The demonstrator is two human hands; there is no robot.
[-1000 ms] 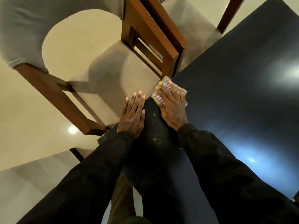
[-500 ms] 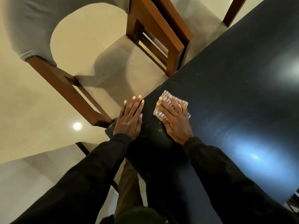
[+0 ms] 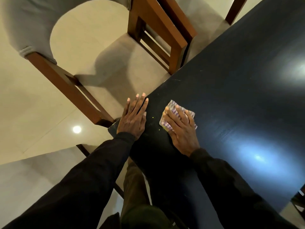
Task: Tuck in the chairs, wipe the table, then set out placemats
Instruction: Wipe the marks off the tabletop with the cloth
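- Head view: wiping step is in hand, by my read. Right hand (image 3: 181, 129) lies flat on checked cloth (image 3: 172, 105), fingers straight & spread, pressing it to the dark tabletop (image 3: 239, 96) near its corner.
- Left hand (image 3: 133, 118) is flat too, fingers straight & together, holding nothing. It rests on the tabletop edge at 9 o'clock of the cloth, apart from it.
- Yellow specks (image 3: 152, 117) lie btwn the two hands, a few by the cloth's 7 o'clock corner.
- Next move prob. calls for sweeping the cloth over the specks w/ even pressure, then covering the wide stretch at 1–3 o'clock.
- Chair (image 3: 158, 23) at 11 o'clock: seat meets the tabletop edge, but how far it's tucked I can't tell. Second chair (image 3: 234, 9) at 1 o'clock is cut off by the frame.
- No placemats in sight. Glare at 3 o'clock hides whether that part is clean.
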